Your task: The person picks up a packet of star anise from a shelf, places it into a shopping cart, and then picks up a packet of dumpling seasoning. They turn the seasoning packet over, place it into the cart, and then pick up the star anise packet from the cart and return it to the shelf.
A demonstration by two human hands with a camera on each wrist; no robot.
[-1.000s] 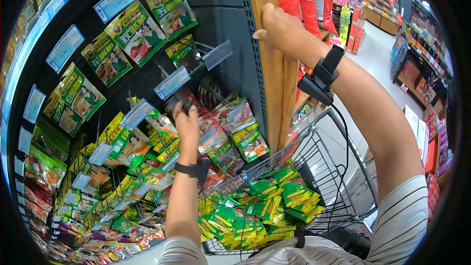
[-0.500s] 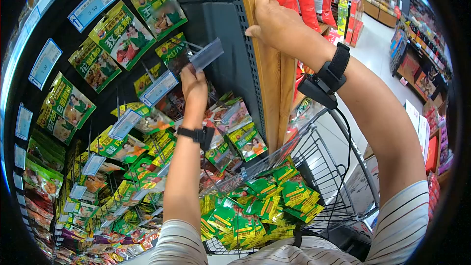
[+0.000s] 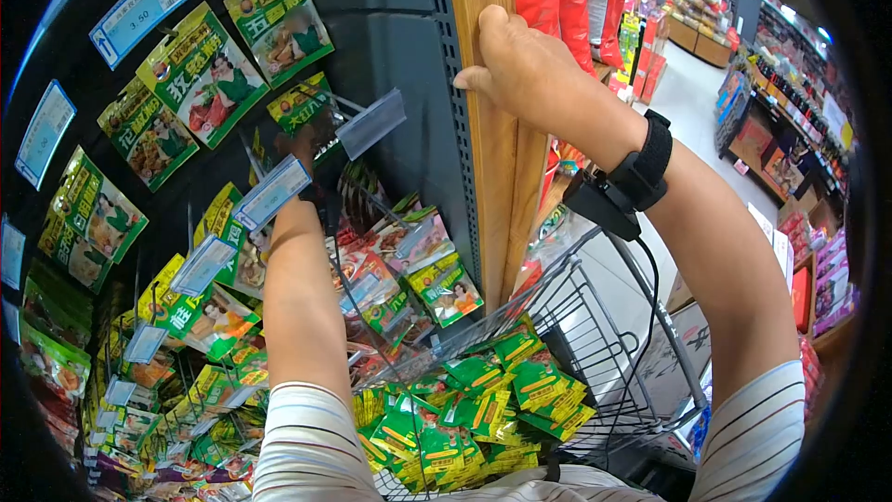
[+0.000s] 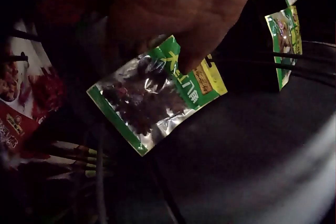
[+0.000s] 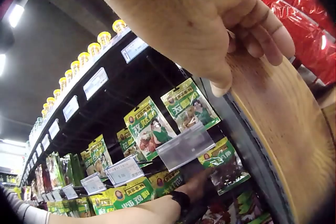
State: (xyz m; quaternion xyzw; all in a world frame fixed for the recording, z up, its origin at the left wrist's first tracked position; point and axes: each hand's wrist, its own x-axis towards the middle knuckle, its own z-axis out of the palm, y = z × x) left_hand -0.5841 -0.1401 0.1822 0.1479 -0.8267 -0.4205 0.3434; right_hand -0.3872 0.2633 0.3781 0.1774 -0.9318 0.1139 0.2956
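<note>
Within a lit shop, the star anise packet (image 4: 144, 100) hangs on a dark display rack (image 3: 376, 46); in the left wrist view its long axis slants, header toward upper right. The left hand (image 4: 176, 8) touches it, fingers' grasp unclear; the right hand's (image 3: 530, 60) fingers grip the wooden end panel (image 3: 506, 214).

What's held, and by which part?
Left hand: small packet, pinched at its green top band. Right hand: wooden panel, gripped around its edge.

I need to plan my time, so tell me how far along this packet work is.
Done, apparently: packets heaped in the trolley. In hand: the left hand grips a dark-filled packet near its top. Left: seemingly, finishing with that packet; I can't tell how many remain.
</note>
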